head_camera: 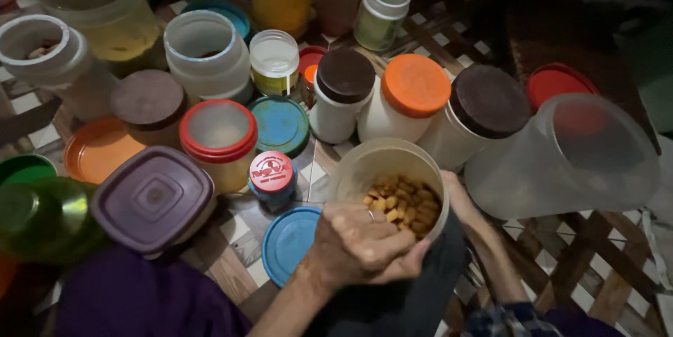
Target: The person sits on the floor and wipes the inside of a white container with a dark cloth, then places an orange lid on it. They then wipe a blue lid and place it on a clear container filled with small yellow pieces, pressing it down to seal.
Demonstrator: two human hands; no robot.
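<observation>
Low in the frame's centre, your left hand (361,246) is curled shut over the near rim of the open plastic jar (389,169), which holds yellowish snack pieces (405,204); your right hand (459,200) seems to cup the jar's far right side, though the jar hides its fingers and I cannot tell how firmly they close. Just left of that lies a blue lid (289,242), with a purple square-lidded box (153,197) further left. Beyond, toward the top of the frame, stand an orange-lidded jar (410,95), two brown-lidded jars (341,92) and a tipped clear container (564,158).
</observation>
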